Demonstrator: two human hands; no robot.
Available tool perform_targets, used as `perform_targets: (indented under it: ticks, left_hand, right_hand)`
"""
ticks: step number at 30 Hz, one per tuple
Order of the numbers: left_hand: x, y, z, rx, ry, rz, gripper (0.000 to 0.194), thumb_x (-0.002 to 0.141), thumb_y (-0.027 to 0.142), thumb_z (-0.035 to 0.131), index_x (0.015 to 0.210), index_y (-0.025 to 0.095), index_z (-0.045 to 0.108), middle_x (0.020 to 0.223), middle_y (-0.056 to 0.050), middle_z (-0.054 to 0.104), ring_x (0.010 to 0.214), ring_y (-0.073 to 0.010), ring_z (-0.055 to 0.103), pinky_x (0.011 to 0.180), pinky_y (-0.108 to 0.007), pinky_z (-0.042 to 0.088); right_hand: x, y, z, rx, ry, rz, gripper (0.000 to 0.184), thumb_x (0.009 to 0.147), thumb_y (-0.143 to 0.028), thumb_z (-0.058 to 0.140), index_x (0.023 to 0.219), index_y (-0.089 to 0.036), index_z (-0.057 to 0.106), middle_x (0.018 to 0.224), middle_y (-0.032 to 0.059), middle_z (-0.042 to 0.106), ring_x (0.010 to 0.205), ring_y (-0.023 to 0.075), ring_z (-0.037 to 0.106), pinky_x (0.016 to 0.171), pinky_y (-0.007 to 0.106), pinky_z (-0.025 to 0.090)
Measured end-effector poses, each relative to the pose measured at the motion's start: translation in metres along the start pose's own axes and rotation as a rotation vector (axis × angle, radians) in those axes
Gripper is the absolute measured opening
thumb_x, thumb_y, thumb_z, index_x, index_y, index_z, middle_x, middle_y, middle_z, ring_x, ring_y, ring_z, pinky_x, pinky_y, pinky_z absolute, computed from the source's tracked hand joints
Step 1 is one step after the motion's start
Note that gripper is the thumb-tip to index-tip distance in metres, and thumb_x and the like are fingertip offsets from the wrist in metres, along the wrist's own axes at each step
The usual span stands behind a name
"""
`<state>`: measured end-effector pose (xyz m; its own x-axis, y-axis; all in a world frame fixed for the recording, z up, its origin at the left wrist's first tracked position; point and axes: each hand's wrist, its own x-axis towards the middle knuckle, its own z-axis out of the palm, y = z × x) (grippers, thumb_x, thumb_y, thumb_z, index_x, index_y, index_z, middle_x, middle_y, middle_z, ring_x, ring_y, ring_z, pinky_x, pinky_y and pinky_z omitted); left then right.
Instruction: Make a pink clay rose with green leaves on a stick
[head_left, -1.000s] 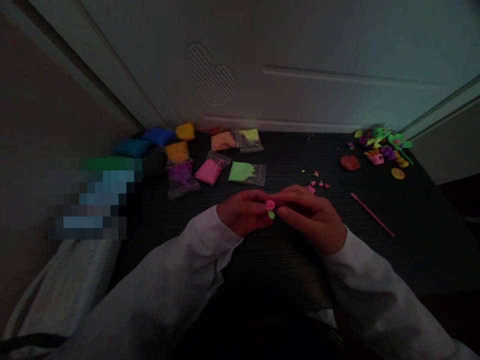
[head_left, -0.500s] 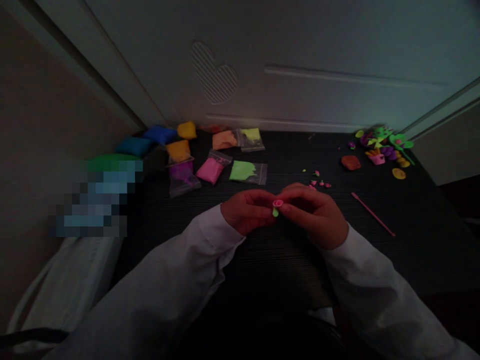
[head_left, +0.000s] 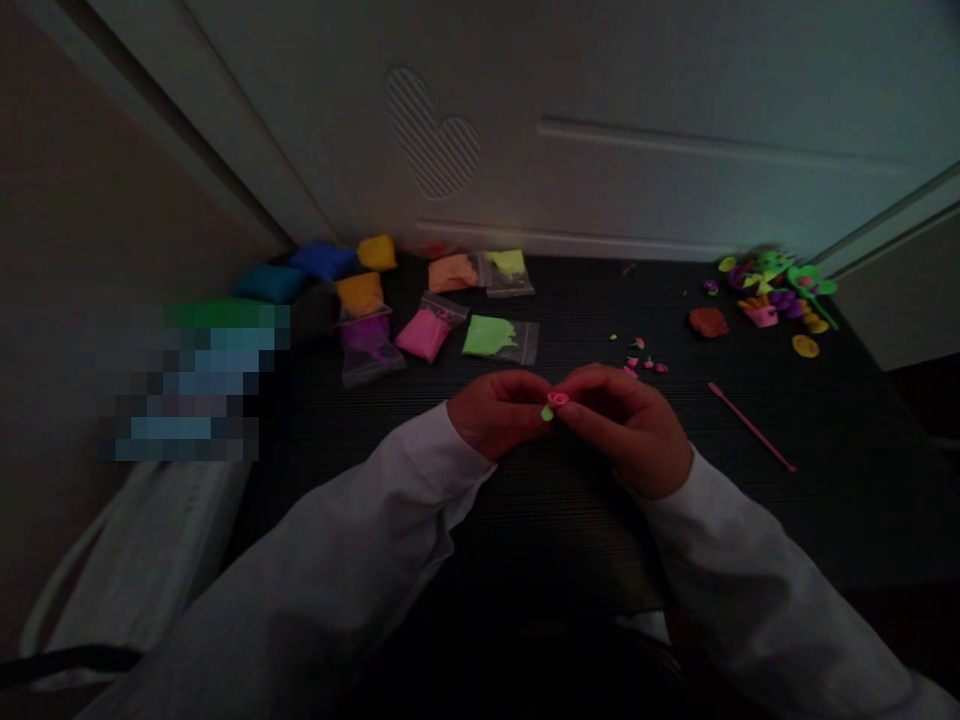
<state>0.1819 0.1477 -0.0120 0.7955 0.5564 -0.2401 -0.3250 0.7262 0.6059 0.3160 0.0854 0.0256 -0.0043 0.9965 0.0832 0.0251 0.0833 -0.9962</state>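
Note:
Between my fingertips is a small pink clay rose [head_left: 558,399] with a light green leaf [head_left: 547,412] at its lower left. My left hand [head_left: 499,412] pinches it from the left, thumb and fingers pressed together at the leaf side. From the right, my right hand [head_left: 626,425] is closed on the flower with thumb and index finger. Both hands are held over the dark table. Just beyond my right hand lie several tiny pink clay flowers [head_left: 660,368]. To its right rests a thin pink modelling tool [head_left: 752,428].
Bags of clay in pink [head_left: 426,333], green [head_left: 487,337], purple [head_left: 367,345] and other colours lie at the back left. At the back right are a reddish-brown lump [head_left: 708,321] and a pile of colourful clay figures [head_left: 780,290]. A white panel stands behind the table [head_left: 840,520].
The leaf has tilted from hanging below the rose to its lower left. Both hands stay closed around the flower in nearly the same place, and the view has shifted slightly.

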Motion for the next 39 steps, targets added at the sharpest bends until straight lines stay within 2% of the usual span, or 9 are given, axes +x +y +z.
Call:
perform_targets:
  ticks: [7,16,26,32,39]
  left_hand:
    - [-0.0012,0.0017,0.0025,-0.02,-0.019,-0.023,0.019,0.046,0.012,0.072,0.061,0.015,0.061,0.065,0.001,0.063,0.065,-0.0092,0.057,0.067,-0.025,0.042]
    - [-0.0042,0.0038,0.0025,-0.018,-0.084,-0.035,0.018,0.049,0.013,0.071,0.065,0.015,0.063,0.065,0.001,0.063,0.067,-0.0085,0.057,0.068,-0.022,0.042]
    - [-0.0029,0.0007,-0.0005,-0.012,-0.135,-0.016,0.015,0.049,0.013,0.071,0.062,0.016,0.063,0.064,0.001,0.063,0.066,-0.009,0.057,0.063,-0.022,0.042]
    - [-0.0038,0.0033,0.0014,0.005,-0.083,-0.039,0.017,0.049,0.016,0.071,0.064,0.015,0.062,0.064,0.001,0.062,0.065,-0.0091,0.057,0.064,-0.023,0.042]
    - [0.0021,0.002,0.0039,0.06,0.088,0.162,0.014,0.049,0.013,0.07,0.059,0.016,0.061,0.058,0.003,0.058,0.062,-0.0079,0.054,0.06,-0.022,0.041]
  right_hand:
    - [-0.0012,-0.0001,-0.0015,-0.005,-0.045,0.025,0.02,0.067,-0.025,0.06,0.086,-0.023,0.057,0.078,-0.0012,0.056,0.071,0.0097,0.053,0.065,0.025,0.045]
    - [-0.002,0.0004,-0.0036,-0.018,-0.064,-0.033,0.015,0.066,-0.022,0.06,0.081,-0.022,0.057,0.078,-0.0009,0.053,0.072,0.0096,0.051,0.066,0.025,0.043]
    - [-0.0027,-0.0028,-0.0045,-0.135,-0.089,-0.111,0.015,0.067,-0.021,0.059,0.082,-0.021,0.057,0.078,0.0003,0.054,0.075,0.0116,0.051,0.067,0.027,0.041]
    - [-0.002,-0.0009,-0.005,-0.131,-0.063,-0.093,0.014,0.066,-0.019,0.06,0.08,-0.02,0.057,0.077,0.0001,0.054,0.073,0.0106,0.051,0.066,0.026,0.042]
    - [0.001,0.0041,-0.0038,0.014,0.03,0.001,0.014,0.066,-0.02,0.06,0.08,-0.022,0.057,0.076,-0.0019,0.057,0.07,0.0088,0.053,0.066,0.024,0.045]
